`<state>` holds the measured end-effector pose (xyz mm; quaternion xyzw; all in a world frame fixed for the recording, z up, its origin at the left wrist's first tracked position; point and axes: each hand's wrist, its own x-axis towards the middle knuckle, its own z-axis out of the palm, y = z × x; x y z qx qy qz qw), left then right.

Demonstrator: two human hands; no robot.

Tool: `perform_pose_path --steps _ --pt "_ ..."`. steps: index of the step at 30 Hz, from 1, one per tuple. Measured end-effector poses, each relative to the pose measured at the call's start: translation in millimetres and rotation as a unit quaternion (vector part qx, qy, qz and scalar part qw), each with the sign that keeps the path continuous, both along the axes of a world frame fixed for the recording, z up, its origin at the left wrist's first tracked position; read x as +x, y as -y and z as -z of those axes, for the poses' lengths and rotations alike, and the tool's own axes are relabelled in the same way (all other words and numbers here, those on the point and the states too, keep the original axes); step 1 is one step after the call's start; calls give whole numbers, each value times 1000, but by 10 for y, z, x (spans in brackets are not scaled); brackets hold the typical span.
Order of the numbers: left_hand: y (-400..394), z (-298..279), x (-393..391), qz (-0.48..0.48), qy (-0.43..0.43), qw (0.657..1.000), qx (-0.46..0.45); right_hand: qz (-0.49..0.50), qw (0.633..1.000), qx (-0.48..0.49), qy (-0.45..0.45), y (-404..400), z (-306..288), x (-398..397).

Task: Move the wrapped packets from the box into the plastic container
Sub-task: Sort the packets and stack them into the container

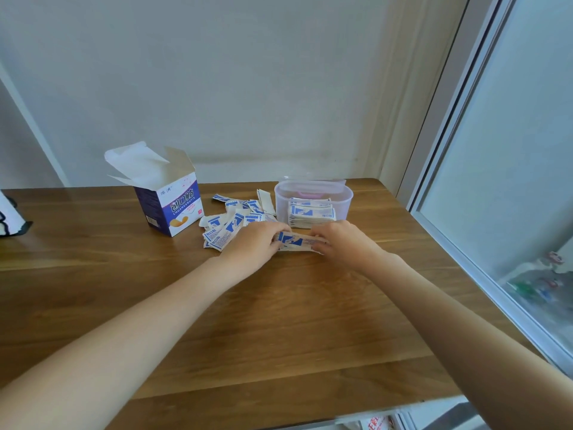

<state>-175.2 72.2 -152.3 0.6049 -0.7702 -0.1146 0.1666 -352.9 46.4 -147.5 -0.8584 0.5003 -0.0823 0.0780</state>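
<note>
An opened purple and white box [169, 200] stands on the wooden table [248, 321] at the back left, flaps up. Several blue and white wrapped packets [231, 221] lie scattered between it and a clear plastic container [313, 193]. Inside the container a neat stack of packets [311, 214] shows through the wall. Just in front of it, my left hand [254, 243] and my right hand [339, 240] grip the two ends of a small bundle of packets [297, 242] on the tabletop.
A glass door with an aluminium frame [465, 243] runs along the table's right edge. The wall stands right behind the table. A black and white object [12, 218] sits at the far left edge.
</note>
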Motion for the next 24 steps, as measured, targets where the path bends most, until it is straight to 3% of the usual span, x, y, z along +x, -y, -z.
perform_pose_path --steps 5,15,24 --pt "-19 47 -31 4 94 995 -20 -13 999 -18 -33 -5 54 2" --pt "-30 32 -7 -44 -38 998 -22 -17 999 33 24 -59 -40 33" --pt "-33 67 1 -22 38 998 -34 -5 999 0 40 -73 46 39"
